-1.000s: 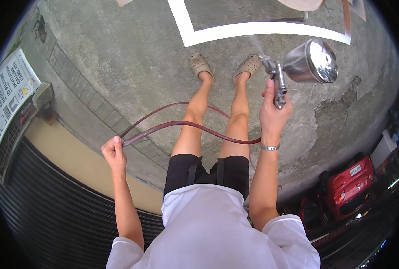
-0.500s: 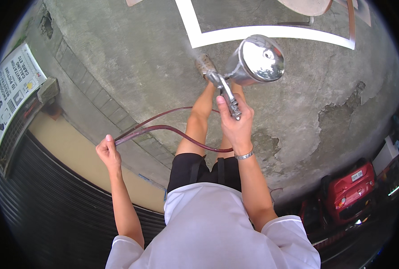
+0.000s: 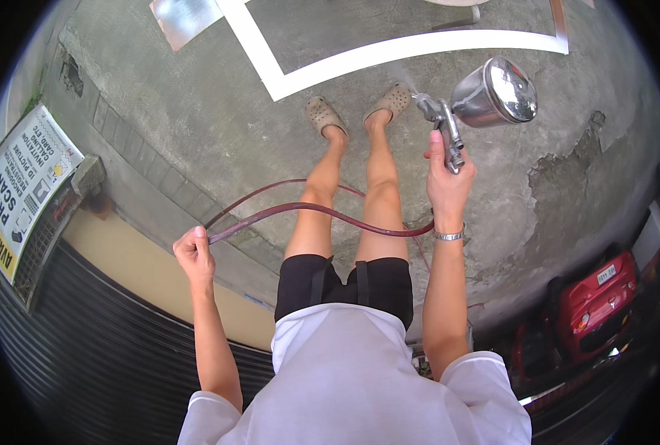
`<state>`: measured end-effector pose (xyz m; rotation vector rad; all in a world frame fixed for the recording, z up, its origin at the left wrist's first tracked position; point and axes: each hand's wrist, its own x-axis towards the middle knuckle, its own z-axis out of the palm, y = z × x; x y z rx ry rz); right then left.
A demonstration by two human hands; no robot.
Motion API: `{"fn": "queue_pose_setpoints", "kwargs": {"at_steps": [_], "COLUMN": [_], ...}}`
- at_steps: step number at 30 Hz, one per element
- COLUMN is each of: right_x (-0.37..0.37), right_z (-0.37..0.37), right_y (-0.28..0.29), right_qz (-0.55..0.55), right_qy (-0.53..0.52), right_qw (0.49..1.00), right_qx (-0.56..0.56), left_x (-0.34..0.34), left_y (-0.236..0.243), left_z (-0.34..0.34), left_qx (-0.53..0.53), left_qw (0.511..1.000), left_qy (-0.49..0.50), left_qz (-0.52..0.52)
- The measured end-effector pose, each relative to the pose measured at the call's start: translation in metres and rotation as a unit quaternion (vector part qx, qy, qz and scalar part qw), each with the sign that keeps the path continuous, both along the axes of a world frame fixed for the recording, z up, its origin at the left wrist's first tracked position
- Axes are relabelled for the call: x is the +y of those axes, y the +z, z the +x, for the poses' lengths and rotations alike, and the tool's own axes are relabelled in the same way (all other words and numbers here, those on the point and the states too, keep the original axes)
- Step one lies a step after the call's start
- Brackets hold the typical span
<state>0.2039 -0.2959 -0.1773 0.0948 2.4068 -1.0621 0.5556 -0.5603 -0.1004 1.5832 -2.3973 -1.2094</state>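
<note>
Swung back toward the person's right over the last half second, the metal spray gun now hangs beside the right clog — which it had covered — and short of the white frame on the worn concrete. Its nozzle points ahead and to the left, with a faint mist just off the tip. The right hand grasps the gun by its handle, thumb up against the metal, below a watch. Off to the person's left, the left hand is clenched on a dark red hose, which bows across in front of the legs to the right wrist; the hand hides where it joins the gun. Rigid and probably weighty, the gun should pull toward its bulky polished cup, whose smooth sides look slippery, making the handle the sounder grip. By its curves, the hose looks springy yet pliant — best taken in a full fist, with slack left between the hands.
</note>
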Motion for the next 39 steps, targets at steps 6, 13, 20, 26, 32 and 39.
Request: {"fn": "queue_pose_setpoints", "kwargs": {"at_steps": [6,13,20,26,32,39], "right_x": [0.065,0.130,0.175,0.174,0.161,0.150], "right_z": [-0.098,-0.226,-0.330,-0.357,-0.315,-0.313], "right_y": [-0.016,-0.038,-0.047,-0.030,-0.004,0.003], "right_qz": [-0.004,0.087,0.178,0.128,0.082,0.048], "right_qy": [-0.089,-0.119,-0.103,-0.142,-0.061,-0.024], "right_qw": [0.995,0.984,0.959,0.958,0.992,0.999], "right_qx": [0.048,0.103,0.197,0.213,0.072,-0.007], "left_x": [0.035,0.075,0.116,0.128,0.115,0.109], "left_y": [0.003,-0.001,-0.008,-0.008,-0.007,-0.008], "left_z": [-0.075,-0.151,-0.214,-0.233,-0.223,-0.224], "left_qx": [0.017,0.015,0.029,0.018,0.018,0.001], "left_qw": [0.998,0.992,0.981,0.985,0.991,0.994], "left_qy": [-0.051,-0.112,-0.170,-0.146,-0.106,-0.091], "left_qz": [0.014,0.056,0.088,0.087,0.073,0.063]}}
